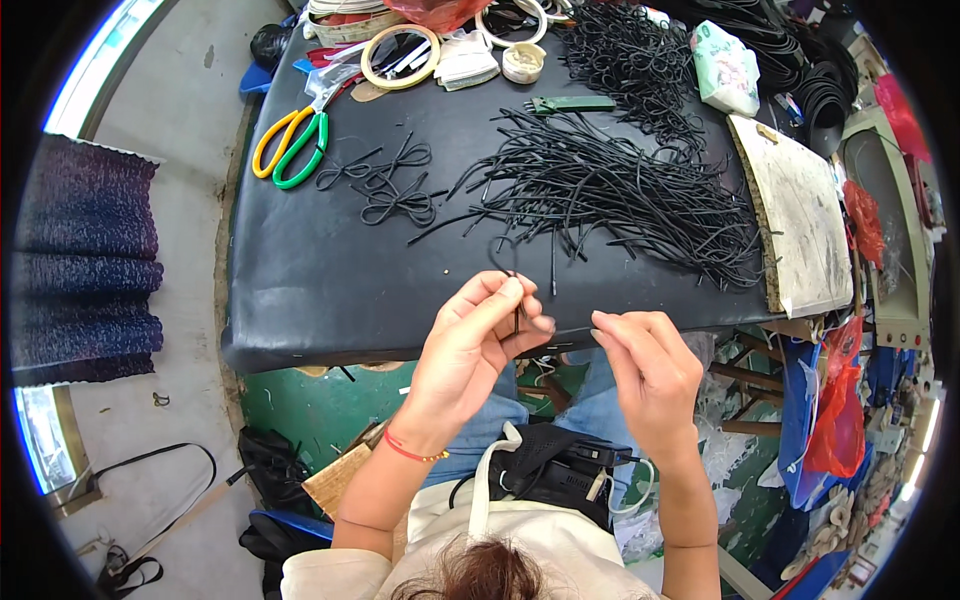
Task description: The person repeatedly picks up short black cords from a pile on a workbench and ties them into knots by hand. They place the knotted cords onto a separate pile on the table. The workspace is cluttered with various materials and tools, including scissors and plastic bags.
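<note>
Near the table's front edge, my left hand [470, 335] pinches a thin black cord [572, 330] between thumb and forefinger. A small loop of it stands up above the fingertips, and a piece hangs below them. To the right, my right hand [650, 370] is closed, with thumb and forefinger together at the cord's other end. The cord runs nearly level between the two hands. Just beyond lies a large pile of cut black cords [610, 190]. Several tied black cord bows [398, 200] rest left of it.
Scissors [290, 150] with yellow and green handles lie at the table's left. At the back are a tape roll [400, 57], a small tub [523, 63], a green-handled tool [570, 104] and a tissue pack [724, 70]. A worn board [795, 220] sits at the right edge.
</note>
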Demonstrator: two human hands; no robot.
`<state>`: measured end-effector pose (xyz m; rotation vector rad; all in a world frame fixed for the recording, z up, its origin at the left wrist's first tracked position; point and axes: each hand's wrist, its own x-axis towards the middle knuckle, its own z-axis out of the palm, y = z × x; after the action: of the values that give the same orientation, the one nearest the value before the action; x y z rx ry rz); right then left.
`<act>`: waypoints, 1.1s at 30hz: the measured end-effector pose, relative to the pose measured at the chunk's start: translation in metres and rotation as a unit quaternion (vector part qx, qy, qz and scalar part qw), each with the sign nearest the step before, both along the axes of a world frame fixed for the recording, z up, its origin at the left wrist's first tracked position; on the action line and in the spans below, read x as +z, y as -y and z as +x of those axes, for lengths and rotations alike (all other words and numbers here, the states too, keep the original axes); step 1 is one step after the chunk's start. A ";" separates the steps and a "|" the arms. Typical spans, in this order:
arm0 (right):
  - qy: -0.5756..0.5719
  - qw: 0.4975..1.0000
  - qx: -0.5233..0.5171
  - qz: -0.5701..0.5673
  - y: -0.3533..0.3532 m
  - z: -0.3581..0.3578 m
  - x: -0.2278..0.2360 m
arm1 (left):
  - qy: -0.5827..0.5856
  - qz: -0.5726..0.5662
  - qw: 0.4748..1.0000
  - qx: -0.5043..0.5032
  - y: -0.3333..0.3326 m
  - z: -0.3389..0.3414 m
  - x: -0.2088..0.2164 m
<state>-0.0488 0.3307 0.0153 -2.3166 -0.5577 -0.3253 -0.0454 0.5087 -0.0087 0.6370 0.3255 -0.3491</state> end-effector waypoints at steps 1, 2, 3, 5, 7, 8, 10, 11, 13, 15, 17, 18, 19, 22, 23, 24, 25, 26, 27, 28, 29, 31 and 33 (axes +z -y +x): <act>0.025 0.999 0.010 -0.019 -0.002 0.002 0.003 | 0.001 0.028 0.999 -0.046 -0.001 0.000 -0.001; 0.050 0.998 0.020 -0.039 -0.004 0.005 0.004 | 0.002 0.055 0.994 -0.092 0.000 0.001 -0.002; 0.078 0.996 0.035 -0.038 -0.007 0.006 0.001 | 0.006 0.081 0.992 -0.095 0.003 -0.003 -0.001; 0.091 0.993 0.049 -0.051 -0.009 0.008 0.000 | 0.024 0.108 0.989 -0.100 0.003 -0.006 -0.001; 0.088 0.993 0.059 -0.050 -0.010 0.008 0.000 | 0.037 0.134 0.985 -0.101 0.004 -0.008 -0.003; 0.093 0.993 0.056 -0.044 -0.010 0.008 -0.001 | 0.044 0.143 0.984 -0.102 0.005 -0.009 -0.004; 0.104 0.993 0.048 -0.034 -0.011 0.007 -0.006 | 0.060 0.158 0.980 -0.106 0.009 -0.009 -0.004; 0.087 0.995 0.043 -0.020 -0.010 0.007 -0.006 | 0.084 0.165 0.977 -0.108 0.008 -0.009 -0.002; 0.054 0.998 0.035 0.009 -0.009 0.006 -0.006 | 0.075 0.197 0.973 -0.095 0.005 -0.011 0.001; 0.072 0.994 0.030 -0.074 0.004 0.005 0.001 | 0.071 0.281 0.955 -0.060 0.004 -0.008 0.005; 0.075 0.987 0.058 -0.132 0.009 0.002 0.014 | 0.209 0.495 0.838 -0.099 0.000 -0.005 0.004; 0.068 0.987 0.079 -0.120 0.008 0.004 0.019 | 0.273 0.587 0.754 -0.115 -0.001 -0.005 0.004; 0.062 0.987 0.100 -0.109 0.006 0.009 0.023 | 0.358 0.606 0.701 -0.116 0.001 -0.008 0.004; -0.045 0.996 0.077 0.004 0.010 0.026 0.018 | 0.361 0.444 0.797 -0.192 -0.004 -0.012 0.022; -0.080 0.994 0.068 0.017 0.012 0.021 0.013 | 0.205 0.293 0.918 -0.170 -0.004 -0.018 0.017; -0.114 0.991 0.059 0.030 0.014 0.014 0.011 | 0.152 0.208 0.958 -0.129 -0.002 -0.017 0.019; -0.151 0.983 0.070 0.078 0.008 0.006 0.010 | 0.139 0.187 0.963 -0.133 -0.002 -0.016 0.018; -0.140 0.984 0.081 0.074 0.005 0.001 0.006 | 0.126 0.167 0.968 -0.136 -0.001 -0.014 0.018; -0.114 0.987 0.084 0.071 0.003 -0.002 0.003 | 0.125 0.178 0.968 -0.122 -0.001 -0.014 0.015; -0.086 0.990 0.088 0.067 0.000 -0.004 0.001 | 0.126 0.190 0.968 -0.107 0.000 -0.013 0.009; -0.122 0.988 0.070 0.071 -0.003 -0.007 0.005 | 0.127 0.202 0.967 -0.092 0.000 -0.013 0.004; -0.190 0.978 0.034 0.078 -0.007 -0.014 0.019 | 0.141 0.237 0.959 -0.071 0.003 -0.015 -0.003; -0.312 0.916 0.056 0.246 -0.007 -0.016 0.012 | 0.156 0.256 0.953 -0.036 0.010 -0.017 -0.002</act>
<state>-0.0652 0.3378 0.0277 -1.7487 -0.2415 0.3027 -0.0620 0.4988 -0.0103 1.2025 0.0841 -0.2260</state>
